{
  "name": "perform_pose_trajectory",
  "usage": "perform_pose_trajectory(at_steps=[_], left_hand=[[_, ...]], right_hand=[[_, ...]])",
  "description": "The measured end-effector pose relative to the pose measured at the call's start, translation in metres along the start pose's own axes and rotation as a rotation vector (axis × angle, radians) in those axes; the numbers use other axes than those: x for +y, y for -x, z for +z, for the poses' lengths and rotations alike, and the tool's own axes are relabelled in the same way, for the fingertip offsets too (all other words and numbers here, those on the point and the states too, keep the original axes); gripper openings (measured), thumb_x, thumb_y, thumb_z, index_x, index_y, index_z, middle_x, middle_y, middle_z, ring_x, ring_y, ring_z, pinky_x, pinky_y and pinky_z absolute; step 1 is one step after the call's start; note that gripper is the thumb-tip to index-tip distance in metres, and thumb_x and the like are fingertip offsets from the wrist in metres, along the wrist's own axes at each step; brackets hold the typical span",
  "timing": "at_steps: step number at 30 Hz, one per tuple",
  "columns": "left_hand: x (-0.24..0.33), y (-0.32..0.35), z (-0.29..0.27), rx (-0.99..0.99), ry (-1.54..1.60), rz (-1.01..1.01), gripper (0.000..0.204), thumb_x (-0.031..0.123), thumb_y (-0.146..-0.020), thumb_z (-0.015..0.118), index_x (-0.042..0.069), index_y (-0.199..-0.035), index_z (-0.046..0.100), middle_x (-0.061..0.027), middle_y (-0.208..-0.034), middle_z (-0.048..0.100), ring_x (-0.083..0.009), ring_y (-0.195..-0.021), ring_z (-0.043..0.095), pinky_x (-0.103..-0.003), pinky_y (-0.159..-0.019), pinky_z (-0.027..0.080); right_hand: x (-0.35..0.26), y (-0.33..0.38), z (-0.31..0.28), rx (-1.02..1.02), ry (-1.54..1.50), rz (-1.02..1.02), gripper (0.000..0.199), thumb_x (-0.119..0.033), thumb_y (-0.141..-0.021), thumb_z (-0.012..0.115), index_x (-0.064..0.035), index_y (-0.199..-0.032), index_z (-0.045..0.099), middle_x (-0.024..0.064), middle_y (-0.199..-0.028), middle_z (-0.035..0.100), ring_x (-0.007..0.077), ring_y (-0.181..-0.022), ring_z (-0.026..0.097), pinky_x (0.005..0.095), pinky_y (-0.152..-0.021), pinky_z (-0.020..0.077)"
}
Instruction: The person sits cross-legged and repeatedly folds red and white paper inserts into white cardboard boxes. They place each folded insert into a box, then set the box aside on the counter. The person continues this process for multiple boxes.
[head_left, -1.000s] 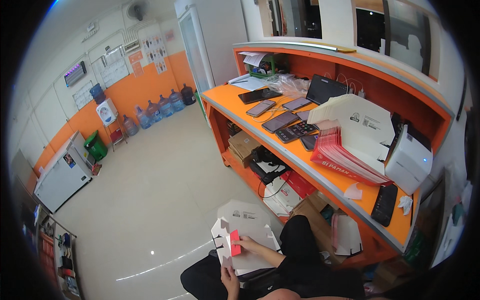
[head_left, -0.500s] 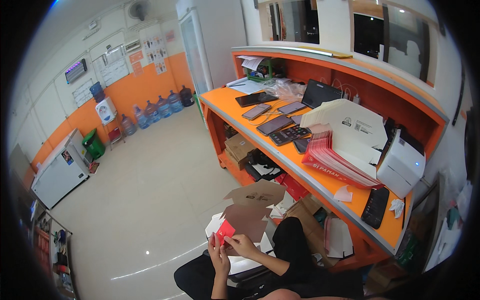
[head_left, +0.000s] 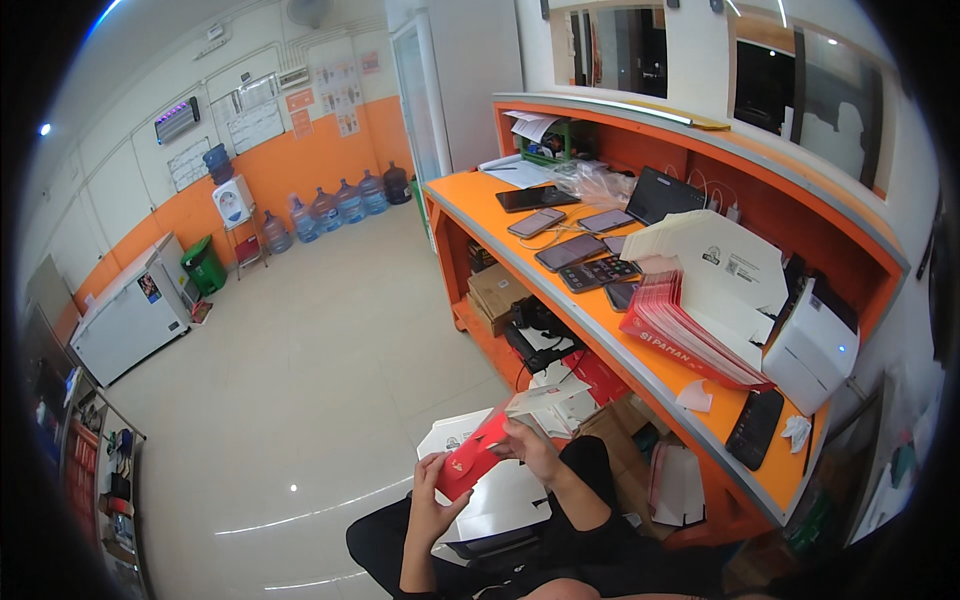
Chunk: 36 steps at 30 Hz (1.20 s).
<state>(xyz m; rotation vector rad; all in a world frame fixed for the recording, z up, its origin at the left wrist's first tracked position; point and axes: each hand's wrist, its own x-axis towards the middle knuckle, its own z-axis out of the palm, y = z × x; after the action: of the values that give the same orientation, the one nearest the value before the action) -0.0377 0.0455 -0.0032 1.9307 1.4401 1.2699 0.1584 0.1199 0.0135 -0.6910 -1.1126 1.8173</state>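
Over my lap, I hold a red carton blank point(head_left: 470, 463), partly folded, with a pale flap reaching away to the right. My left hand point(head_left: 432, 500) grips its near left end, thumb and fingers on the edge. Further right, my right hand point(head_left: 532, 450) pinches the upper part, some of its fingers hidden behind the carton. Beneath both hands, flat white carton blanks point(head_left: 500, 500) lie on a dark support across my legs.
An orange counter point(head_left: 720, 415) stands to the right, carrying several phones point(head_left: 570, 252), a stack of red and white carton blanks point(head_left: 700, 300), a white printer point(head_left: 815, 345) and a black keyboard point(head_left: 755, 430). Brown boxes point(head_left: 495, 292) sit on its lower shelf. A rack point(head_left: 95, 470) stands left.
The carton has been tilted from showing its brown inner face to showing a larger red side. My right hand has moved up and right, away from my left. The view has shifted slightly.
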Motion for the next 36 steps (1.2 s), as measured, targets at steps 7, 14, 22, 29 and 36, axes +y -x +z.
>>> perform_pose_trajectory(at_steps=[7, 14, 22, 29, 36], left_hand=[[0.006, 0.001, -0.01, 0.045, 0.015, -0.064, 0.064, 0.008, -0.065, 0.077, 0.007, -0.124, 0.053, -0.0146, -0.123, 0.054, -0.031, -0.113, 0.054, -0.038, -0.093, 0.045], [0.019, 0.007, 0.002, 0.148, 0.058, -0.042, 0.07, 0.007, -0.064, 0.079, 0.004, -0.127, 0.049, -0.017, -0.121, 0.055, -0.0297, -0.106, 0.059, -0.036, -0.085, 0.051], [0.01, 0.039, 0.064, 0.224, 0.276, 0.044, 0.112, 0.007, -0.067, 0.079, 0.007, -0.147, 0.001, -0.0216, -0.147, 0.016, -0.0307, -0.131, 0.034, -0.045, -0.102, 0.039], [-0.153, 0.071, 0.109, 0.134, -0.317, -0.248, 0.116, 0.031, -0.065, 0.08, -0.007, -0.141, 0.0, -0.0289, -0.146, 0.004, -0.0441, -0.133, 0.019, -0.051, -0.108, 0.023], [-0.229, 0.135, 0.133, -0.073, -0.593, -0.955, 0.115, 0.036, -0.066, 0.076, -0.01, -0.141, 0.004, -0.0287, -0.148, 0.007, -0.039, -0.139, 0.01, -0.047, -0.113, 0.01]], right_hand=[[0.005, 0.004, -0.007, 0.106, 0.459, -0.205, 0.036, -0.022, -0.085, 0.065, -0.0014, -0.113, 0.055, 0.0092, -0.106, 0.062, 0.0185, -0.093, 0.06, 0.0304, -0.083, 0.0473], [0.034, 0.009, 0.012, 0.226, 0.547, -0.325, 0.036, -0.015, -0.083, 0.071, -0.002, -0.112, 0.055, 0.0081, -0.1, 0.062, 0.0145, -0.088, 0.061, 0.0265, -0.08, 0.05], [0.025, 0.019, 0.043, 0.187, 0.149, -0.319, 0.029, -0.011, -0.085, 0.067, -0.0029, -0.11, 0.054, 0.0069, -0.102, 0.061, 0.0132, -0.095, 0.058, 0.0265, -0.081, 0.0477], [-0.143, 0.06, 0.006, 0.716, 1.15, -1.121, 0.012, 0.003, -0.087, 0.057, 0.0014, -0.099, 0.054, 0.0099, -0.091, 0.063, 0.0157, -0.081, 0.062, 0.0281, -0.073, 0.0523], [-0.27, 0.043, -0.121, 1.688, 1.734, -0.413, 0.026, -0.011, -0.086, 0.051, -0.0023, -0.111, 0.052, 0.0203, -0.097, 0.063, 0.0389, -0.09, 0.062, 0.046, -0.076, 0.0501]])
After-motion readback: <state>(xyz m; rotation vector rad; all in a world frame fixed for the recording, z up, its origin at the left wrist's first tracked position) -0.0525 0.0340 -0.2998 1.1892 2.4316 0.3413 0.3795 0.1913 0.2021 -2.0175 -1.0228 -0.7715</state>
